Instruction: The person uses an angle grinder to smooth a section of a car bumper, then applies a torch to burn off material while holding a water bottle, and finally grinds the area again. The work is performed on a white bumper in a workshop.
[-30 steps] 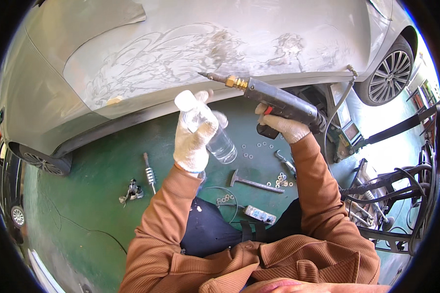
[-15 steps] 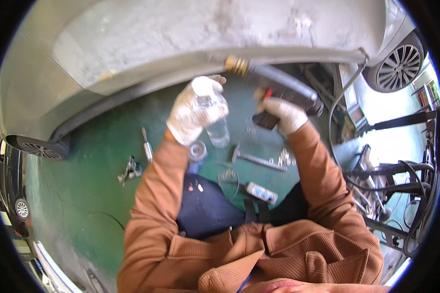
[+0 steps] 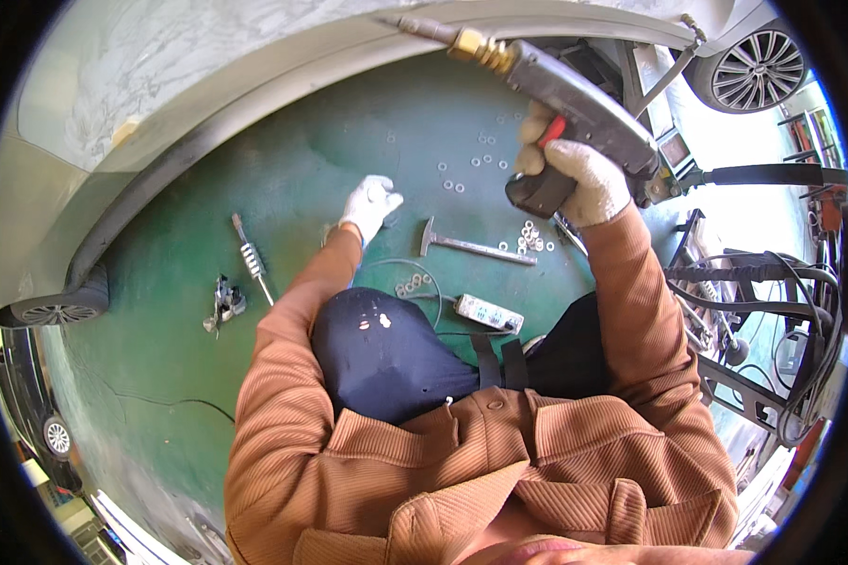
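Note:
My right hand (image 3: 579, 169), in a white glove, is wrapped round the black handle of a grey gun-like tool (image 3: 589, 99) with red trigger, brass fitting and pointed tip. The tip points left, over the car's lower body (image 3: 179, 56). My left hand (image 3: 372, 202), also gloved, is low near the green floor, fingers curled; what they hold is hidden. Just right of it lie a metal hammer-like bar (image 3: 471, 248) and washers (image 3: 532, 235).
A slide hammer (image 3: 252, 259), a metal clamp-like piece (image 3: 226, 303) and a power strip (image 3: 488, 314) lie on the floor. Cables and a black-armed machine (image 3: 754, 273) stand at right. A dark car (image 3: 28, 395) is at far left.
My left hand has gone down towards the floor, and the bottle it held is no longer visible. The tool in my right hand appears higher in view; the car's panel has shifted upward.

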`<control>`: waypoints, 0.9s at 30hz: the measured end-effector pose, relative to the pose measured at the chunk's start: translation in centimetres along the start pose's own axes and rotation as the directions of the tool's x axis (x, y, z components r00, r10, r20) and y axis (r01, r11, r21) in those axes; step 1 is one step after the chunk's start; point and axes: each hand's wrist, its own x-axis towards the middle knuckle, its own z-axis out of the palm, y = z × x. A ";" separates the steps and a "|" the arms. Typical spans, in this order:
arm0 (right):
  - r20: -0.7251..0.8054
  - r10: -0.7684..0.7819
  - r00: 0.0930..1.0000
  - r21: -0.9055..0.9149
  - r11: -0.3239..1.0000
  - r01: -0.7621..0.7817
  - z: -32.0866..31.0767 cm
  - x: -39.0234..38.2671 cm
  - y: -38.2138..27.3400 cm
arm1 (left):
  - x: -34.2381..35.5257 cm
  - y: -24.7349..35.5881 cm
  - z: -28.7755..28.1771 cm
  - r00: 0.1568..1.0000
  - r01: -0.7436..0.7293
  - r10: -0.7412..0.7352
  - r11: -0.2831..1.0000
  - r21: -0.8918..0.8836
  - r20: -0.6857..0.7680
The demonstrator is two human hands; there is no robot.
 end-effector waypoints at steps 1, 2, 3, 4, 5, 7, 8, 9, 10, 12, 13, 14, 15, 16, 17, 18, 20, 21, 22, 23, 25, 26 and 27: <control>-0.032 -0.010 0.999 -0.021 1.000 0.009 -0.4 -0.3 0.0 | 0.4 2.9 -0.1 0.992 -0.108 0.060 0.873 0.476 0.115; -0.013 -0.003 1.000 -0.045 0.999 0.002 -0.5 -0.1 0.1 | -0.2 2.3 -0.7 0.991 -0.123 0.101 0.943 0.308 0.087; 0.008 0.006 1.000 -0.070 0.998 -0.006 -0.5 0.1 0.1 | -1.3 1.4 -1.4 0.993 -0.119 0.113 0.962 0.247 0.038; -0.024 0.044 0.999 -0.058 0.997 -0.045 -0.1 -0.1 -0.2 | -2.6 2.0 -1.7 0.992 -0.124 0.124 0.975 0.184 0.009; -0.034 0.043 0.999 -0.033 0.998 -0.044 -0.9 -0.2 -0.4 | -4.0 7.3 -1.7 0.992 -0.117 0.123 0.964 0.239 -0.010; 0.053 0.046 0.998 0.048 0.998 -0.048 -0.2 0.5 -0.1 | -4.7 11.2 -3.4 0.973 -0.202 0.195 0.978 -0.054 -0.123; 0.076 0.039 0.996 0.051 0.998 -0.043 0.0 0.8 0.3 | -4.8 14.6 -4.6 0.955 -0.297 0.277 0.906 -0.303 -0.107; 0.082 0.038 0.996 0.049 0.998 -0.042 0.5 0.8 0.4 | -4.8 18.2 -5.7 0.928 -0.357 0.358 0.767 -0.534 -0.107; 0.077 0.028 0.997 0.040 0.999 -0.032 0.5 0.9 0.8 | -5.9 23.3 -5.5 0.875 -0.371 0.482 0.602 -0.708 -0.049; 0.050 0.018 0.999 -0.008 1.000 -0.017 1.1 1.0 1.6 | -8.2 32.0 -3.6 0.810 -0.328 0.585 0.404 -0.854 -0.035; 0.068 0.030 0.997 0.027 0.999 -0.032 1.4 1.1 1.9 | -8.6 34.6 -2.6 0.820 -0.319 0.571 0.395 -0.861 -0.042; 0.105 0.048 0.993 0.038 0.998 -0.052 1.8 1.3 2.3 | -8.7 35.9 -2.0 0.831 -0.367 0.551 0.442 -0.819 -0.075; 0.144 0.066 0.987 0.045 0.996 -0.073 2.4 1.5 2.7 | -8.8 36.9 -1.5 0.903 -0.286 0.418 0.408 -0.867 -0.101; 0.150 0.087 0.985 0.166 0.980 -0.112 2.4 1.3 3.0 | -8.9 37.7 -1.1 0.887 -0.325 0.447 0.423 -0.846 -0.117; 0.160 0.138 0.977 0.260 0.949 -0.177 2.3 1.2 3.2 | -9.2 38.4 -1.0 0.870 -0.364 0.476 0.438 -0.822 -0.131; 0.203 0.185 0.961 0.366 0.896 -0.250 2.0 1.1 3.0 | -10.0 38.8 -1.2 0.863 -0.368 0.491 0.453 -0.812 -0.117; 0.361 0.222 0.906 0.534 0.747 -0.396 1.8 0.5 3.5 | -9.9 38.0 -1.8 0.742 -0.548 0.660 0.491 -0.677 -0.121; 0.436 0.217 0.873 0.600 0.653 -0.462 1.9 0.1 3.8 | -9.9 37.9 -2.1 0.699 -0.557 0.711 0.482 -0.676 -0.070; 0.474 0.218 0.853 0.625 0.600 -0.500 1.9 -0.4 4.0 | -10.2 37.9 -2.0 0.657 -0.530 0.753 0.435 -0.728 -0.028; 0.510 0.216 0.833 0.645 0.544 -0.536 1.9 -0.7 4.2 | -10.2 38.0 -2.4 0.634 -0.536 0.773 0.460 -0.708 0.022; 0.506 0.221 0.834 0.617 0.583 -0.529 1.7 -0.7 4.4 | -9.4 37.6 -3.7 0.546 -0.527 0.824 0.478 -0.703 0.151; 0.498 0.236 0.835 0.597 0.605 -0.527 1.6 -0.4 4.1 | -9.5 37.6 -3.5 0.575 -0.551 0.813 0.471 -0.689 0.096; 0.487 0.250 0.837 0.577 0.627 -0.524 1.5 -0.2 3.9 | -9.7 37.7 -2.9 0.600 -0.573 0.799 0.465 -0.675 0.042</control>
